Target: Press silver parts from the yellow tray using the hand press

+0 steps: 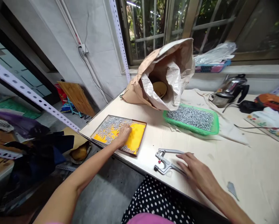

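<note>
My left hand (123,134) reaches into a shallow yellow-bottomed tray (136,140) strewn with small silver metal pieces (106,126); its fingers are curled down onto the pieces. My right hand (195,171) lies on the table, fingers stretched flat over the handles of metal snap pliers (164,159). The pliers rest on the tabletop near the front edge.
A green basket (214,128) full of silver pieces sits beyond the pliers. Behind it a large open brown paper sack (174,67) holds a bowl. A kettle (228,88), cables and an orange tool (272,102) lie at right. Metal shelving rails stand left.
</note>
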Demonstrator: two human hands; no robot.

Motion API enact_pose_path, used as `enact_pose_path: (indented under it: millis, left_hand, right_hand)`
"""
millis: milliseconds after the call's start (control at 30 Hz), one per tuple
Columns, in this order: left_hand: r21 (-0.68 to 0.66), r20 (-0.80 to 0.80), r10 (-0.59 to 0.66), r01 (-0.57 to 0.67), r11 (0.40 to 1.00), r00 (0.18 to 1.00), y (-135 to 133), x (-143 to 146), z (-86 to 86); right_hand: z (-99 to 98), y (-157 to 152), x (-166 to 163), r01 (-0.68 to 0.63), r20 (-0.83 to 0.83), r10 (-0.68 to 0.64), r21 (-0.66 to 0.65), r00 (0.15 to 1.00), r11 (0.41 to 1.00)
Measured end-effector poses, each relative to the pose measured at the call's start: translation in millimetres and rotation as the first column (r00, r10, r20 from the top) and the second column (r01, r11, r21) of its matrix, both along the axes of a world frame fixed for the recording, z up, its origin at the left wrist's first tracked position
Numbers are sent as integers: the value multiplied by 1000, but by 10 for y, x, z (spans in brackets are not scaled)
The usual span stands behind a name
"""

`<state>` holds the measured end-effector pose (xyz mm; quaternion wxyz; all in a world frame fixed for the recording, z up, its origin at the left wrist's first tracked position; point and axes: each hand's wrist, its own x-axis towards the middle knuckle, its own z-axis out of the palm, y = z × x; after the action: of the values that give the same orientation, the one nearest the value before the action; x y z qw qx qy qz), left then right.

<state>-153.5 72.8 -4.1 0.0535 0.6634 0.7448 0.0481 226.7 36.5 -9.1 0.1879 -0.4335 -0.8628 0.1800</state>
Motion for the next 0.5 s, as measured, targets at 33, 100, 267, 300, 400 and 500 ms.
enact_pose_path:
  millis: [33, 100, 267, 300, 400, 500]
  left_hand:
    - [-8, 5, 5, -5, 1000, 1000, 28, -10, 3]
    - [-17, 21, 18, -18, 1000, 1000, 87, -20, 42]
    - [-5, 76, 38, -38, 999, 996, 134, 133, 239]
    - [-7, 141, 52, -52, 999, 989, 106, 216, 279]
    - [-136, 633, 180, -121, 983, 753, -69, 551, 388]
    - [-430, 884, 422, -5, 903, 204, -325, 899, 482]
  right_hand:
    - [-70, -105, 6, 5, -16, -5, -36, 1000, 999]
    - [-172, -229, 28, 36, -33, -38, -68, 999, 997]
    - [-230, -312, 83, 65, 4, -65, -30, 998, 997]
    - [-227, -318, 90, 49, 15, -48, -26, 999, 998]
    - [-227, -314, 98, 26, 52, -25, -16, 998, 1000]
    - [-223, -287, 85, 30, 69, -29, -16, 997, 999]
